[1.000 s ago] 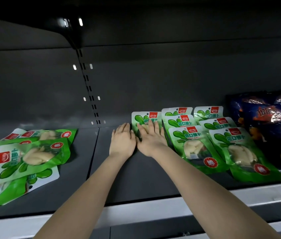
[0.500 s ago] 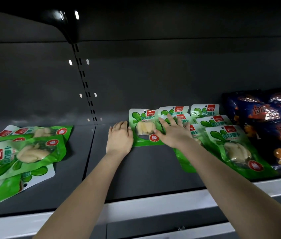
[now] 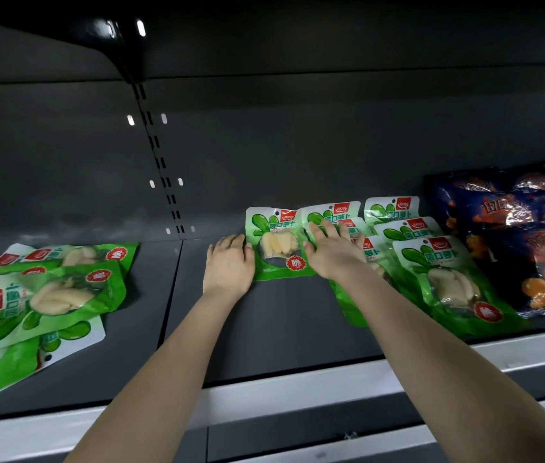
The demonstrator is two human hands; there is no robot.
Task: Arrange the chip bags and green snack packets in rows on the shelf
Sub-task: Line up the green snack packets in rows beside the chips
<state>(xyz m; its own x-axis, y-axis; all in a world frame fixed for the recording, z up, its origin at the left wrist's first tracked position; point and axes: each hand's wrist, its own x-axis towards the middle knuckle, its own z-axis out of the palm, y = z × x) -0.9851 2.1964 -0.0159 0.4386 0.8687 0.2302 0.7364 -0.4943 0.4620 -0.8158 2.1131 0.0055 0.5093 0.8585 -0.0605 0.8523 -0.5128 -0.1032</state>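
A single green snack packet (image 3: pixel 276 243) lies flat at the back of the dark shelf (image 3: pixel 281 332). My left hand (image 3: pixel 229 264) rests flat on the shelf, its fingers against that packet's left edge. My right hand (image 3: pixel 333 250) lies with straight fingers on the middle row of green packets (image 3: pixel 348 225), just right of the single packet. A further row of green packets (image 3: pixel 431 259) runs front to back on the right. Dark blue chip bags (image 3: pixel 528 242) are stacked at the far right.
A loose heap of green packets (image 3: pixel 37 295) lies on the left shelf section, beyond a seam in the shelf floor. A slotted upright (image 3: pixel 161 162) runs up the back wall. The shelf's pale front rail (image 3: pixel 298 396) crosses below my forearms.
My right hand moved right, off the single packet and onto the middle row, uncovering the packet. My left hand stayed beside the packet's left edge.
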